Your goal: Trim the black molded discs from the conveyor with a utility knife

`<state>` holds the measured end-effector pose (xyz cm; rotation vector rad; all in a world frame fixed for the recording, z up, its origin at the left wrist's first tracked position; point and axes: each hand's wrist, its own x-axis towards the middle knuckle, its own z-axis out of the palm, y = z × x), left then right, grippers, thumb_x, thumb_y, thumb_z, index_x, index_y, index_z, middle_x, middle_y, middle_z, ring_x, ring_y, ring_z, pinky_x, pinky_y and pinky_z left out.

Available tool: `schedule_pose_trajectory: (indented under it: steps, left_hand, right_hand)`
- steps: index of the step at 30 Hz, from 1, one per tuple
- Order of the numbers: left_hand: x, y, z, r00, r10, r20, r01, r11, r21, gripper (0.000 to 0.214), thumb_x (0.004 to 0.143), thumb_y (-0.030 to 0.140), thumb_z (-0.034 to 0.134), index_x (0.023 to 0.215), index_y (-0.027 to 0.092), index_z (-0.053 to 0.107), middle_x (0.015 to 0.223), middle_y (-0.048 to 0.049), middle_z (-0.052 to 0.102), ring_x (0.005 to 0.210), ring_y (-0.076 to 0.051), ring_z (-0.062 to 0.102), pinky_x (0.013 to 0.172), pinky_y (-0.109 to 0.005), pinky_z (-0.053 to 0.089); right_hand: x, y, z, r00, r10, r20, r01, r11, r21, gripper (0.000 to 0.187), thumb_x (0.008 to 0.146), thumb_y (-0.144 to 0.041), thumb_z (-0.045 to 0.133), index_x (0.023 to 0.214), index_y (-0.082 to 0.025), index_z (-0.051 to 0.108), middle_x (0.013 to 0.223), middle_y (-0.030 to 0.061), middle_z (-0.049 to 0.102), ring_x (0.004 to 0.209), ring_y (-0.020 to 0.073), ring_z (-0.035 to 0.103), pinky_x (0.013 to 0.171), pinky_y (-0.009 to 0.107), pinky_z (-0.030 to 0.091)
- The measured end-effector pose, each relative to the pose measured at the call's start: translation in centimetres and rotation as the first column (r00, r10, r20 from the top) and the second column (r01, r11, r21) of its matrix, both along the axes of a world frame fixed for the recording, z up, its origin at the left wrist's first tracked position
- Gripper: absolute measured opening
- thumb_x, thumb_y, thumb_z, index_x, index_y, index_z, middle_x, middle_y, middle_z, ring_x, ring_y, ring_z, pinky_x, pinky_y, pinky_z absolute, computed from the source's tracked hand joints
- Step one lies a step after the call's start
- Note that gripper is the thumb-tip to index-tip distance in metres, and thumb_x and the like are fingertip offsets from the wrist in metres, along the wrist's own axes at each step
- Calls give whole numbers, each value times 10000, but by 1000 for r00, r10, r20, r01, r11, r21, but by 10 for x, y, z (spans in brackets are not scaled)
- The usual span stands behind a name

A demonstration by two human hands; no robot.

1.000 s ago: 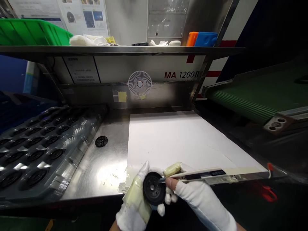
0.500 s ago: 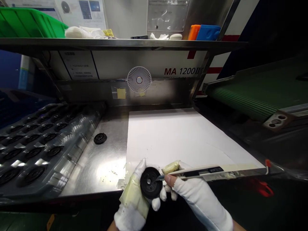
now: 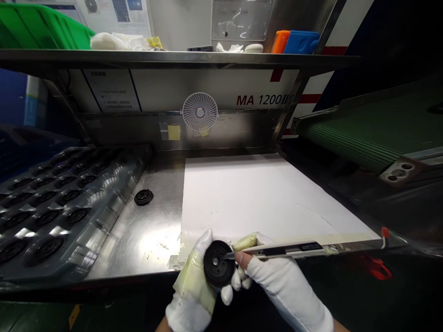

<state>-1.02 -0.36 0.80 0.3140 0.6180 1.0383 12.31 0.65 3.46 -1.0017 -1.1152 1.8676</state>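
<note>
A round black rubber part sat in the gloved left hand, close to the near edge of the tabletop. The fingers of that hand, wrapped in pale yellow tape, curled around its rim from below and held it with its face tilted up toward the camera. The gloved right hand lay just to the right, clenched around a slim trimming knife, whose handle ran off to the right. The knife's thin metal tip reached the right side of the part's face, and a wad of pale tape sat on the tool just beyond the hand.

Beyond the hands, a white sheet covered much of the stainless tabletop. To the left of the sheet lay a second black part, alone on the bare steel, and farther left was a grey moulded tray with rows of similar black parts. A small white fan was fixed to the far wall under a steel shelf, which carried a green bin. A green ribbed belt ran along the right.
</note>
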Motion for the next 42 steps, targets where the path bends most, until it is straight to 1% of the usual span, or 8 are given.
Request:
schedule_pose_trajectory:
  steps: [7,13,18,22,27,32,36,42]
  left_hand:
    - [2,0,1,998,-48,-43,48,999,8,699,811,609,262,647,21,603,500,-121,543,360,-105,483,325,-170,258]
    - [4,0,5,997,-49,-63,49,999,-1,704,812,603,262,621,23,611,456,-95,513,341,-96,460,321,-177,239]
    - [4,0,4,997,-61,-48,62,998,17,721,813,609,246,567,28,594,464,-104,507,366,-106,474,331,-180,242]
    - [3,0,3,999,-24,-34,25,1000,17,674,810,603,280,629,42,607,514,-117,536,474,-155,541,341,-179,244]
    - [2,2,-2,998,-58,-39,58,998,12,685,797,623,284,631,41,604,480,-113,527,417,-145,510,321,-191,223]
    - [3,4,-4,996,-77,-40,76,997,-10,710,791,631,286,655,18,617,479,-121,535,401,-140,505,316,-195,222]
    - [5,3,-4,999,-46,-16,46,999,-17,677,802,604,300,725,21,634,459,-103,540,354,-122,472,316,-193,217]
    - [6,1,-5,995,-97,-37,97,995,7,725,807,613,252,550,28,594,431,-95,497,327,-93,431,336,-199,226]
  right_hand:
    - [-1,-2,0,1000,4,3,-4,1000,31,446,768,-510,606,528,-138,553,528,61,603,519,157,558,574,280,430]
    - [0,-3,-1,998,20,55,-23,998,58,457,797,-511,567,535,-137,570,535,62,616,550,152,569,584,255,428]
    - [2,-2,-6,998,-21,67,15,996,82,443,774,-527,588,577,-130,587,551,66,613,557,167,561,563,277,416]
    - [1,-4,-7,998,-47,29,45,997,60,437,766,-521,604,570,-131,587,567,63,614,565,158,559,589,274,403]
    - [-2,-5,0,999,-14,-46,11,998,-62,485,741,-560,607,508,-137,569,510,58,591,528,162,558,590,280,397]
    - [-3,-3,3,1000,16,-16,-16,999,29,491,744,-579,587,551,-129,606,481,46,581,501,149,543,553,259,386]
    - [-1,-1,-3,999,15,36,-15,1000,1,526,722,-611,584,507,-131,597,500,61,595,508,152,539,582,275,409]
    - [3,2,-10,995,43,92,-41,999,-22,533,685,-622,611,488,-128,590,511,75,597,537,165,538,572,289,415]
